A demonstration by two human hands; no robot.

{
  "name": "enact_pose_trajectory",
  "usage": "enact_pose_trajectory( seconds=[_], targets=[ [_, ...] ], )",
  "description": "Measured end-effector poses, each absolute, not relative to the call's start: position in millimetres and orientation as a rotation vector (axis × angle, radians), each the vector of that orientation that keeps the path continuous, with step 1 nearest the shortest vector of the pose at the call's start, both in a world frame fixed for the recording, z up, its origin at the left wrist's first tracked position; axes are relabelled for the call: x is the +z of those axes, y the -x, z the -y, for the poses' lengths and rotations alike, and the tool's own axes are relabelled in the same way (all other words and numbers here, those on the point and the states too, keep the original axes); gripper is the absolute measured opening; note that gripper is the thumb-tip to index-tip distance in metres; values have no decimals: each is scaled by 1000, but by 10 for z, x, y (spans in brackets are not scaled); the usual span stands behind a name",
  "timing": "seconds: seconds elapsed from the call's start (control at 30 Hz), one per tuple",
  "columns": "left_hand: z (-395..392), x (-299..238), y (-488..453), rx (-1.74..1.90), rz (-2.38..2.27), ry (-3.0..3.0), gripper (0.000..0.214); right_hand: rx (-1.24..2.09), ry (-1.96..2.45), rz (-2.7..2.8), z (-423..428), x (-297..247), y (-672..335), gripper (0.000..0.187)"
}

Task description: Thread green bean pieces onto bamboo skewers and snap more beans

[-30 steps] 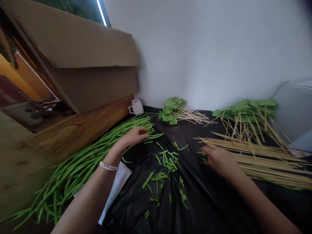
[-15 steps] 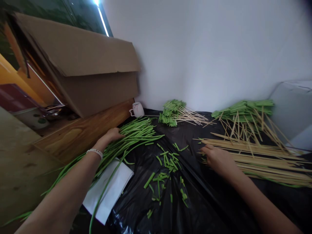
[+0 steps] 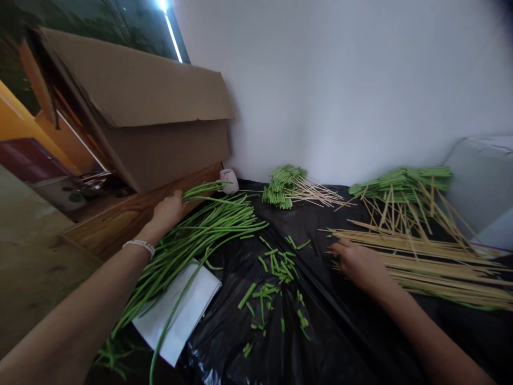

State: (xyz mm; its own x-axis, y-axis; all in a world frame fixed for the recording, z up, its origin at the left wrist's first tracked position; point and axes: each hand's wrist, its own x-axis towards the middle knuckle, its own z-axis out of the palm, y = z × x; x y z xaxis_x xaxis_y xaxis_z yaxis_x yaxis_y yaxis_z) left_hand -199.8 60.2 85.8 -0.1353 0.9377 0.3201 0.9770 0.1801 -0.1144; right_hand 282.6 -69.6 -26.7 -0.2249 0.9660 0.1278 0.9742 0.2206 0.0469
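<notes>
My left hand (image 3: 167, 213) is closed around a few long green beans (image 3: 204, 188), raised a little above the left edge of the bean pile (image 3: 216, 222). Their front ends reach toward a white mug (image 3: 229, 182). On the right, my right hand (image 3: 356, 262) rests at the left ends of a spread of bamboo skewers (image 3: 433, 264). Its fingers are curled together, and whatever is between them is hidden. Short cut bean pieces (image 3: 282, 266) lie scattered between my hands. A folded white sheet (image 3: 180, 315) lies partly under the long beans.
Black plastic sheeting (image 3: 320, 337) covers the work surface. Skewered bean pieces are stacked at the back middle (image 3: 284, 187) and back right (image 3: 404, 184). A cardboard box (image 3: 160, 101) stands on a wooden board (image 3: 116, 224) at left; a white box (image 3: 484, 182) is at right.
My left hand has moved left and up, drawing a few long beans away from the pile. The right hand has stayed by the skewer ends.
</notes>
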Motion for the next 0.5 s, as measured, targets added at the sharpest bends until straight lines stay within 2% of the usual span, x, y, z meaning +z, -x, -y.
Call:
enact_pose_trajectory(
  seconds=[0.27, 0.5],
  targets=[
    [-402, 1568, 1989, -238, 1976, 1638, 48, -167, 1927, 2425, 694, -282, -2799, 34],
    [-481, 2097, 1414, -438, 1769, 1698, 44, -238, 1901, 2411, 715, -282, -2783, 35]
  ],
)
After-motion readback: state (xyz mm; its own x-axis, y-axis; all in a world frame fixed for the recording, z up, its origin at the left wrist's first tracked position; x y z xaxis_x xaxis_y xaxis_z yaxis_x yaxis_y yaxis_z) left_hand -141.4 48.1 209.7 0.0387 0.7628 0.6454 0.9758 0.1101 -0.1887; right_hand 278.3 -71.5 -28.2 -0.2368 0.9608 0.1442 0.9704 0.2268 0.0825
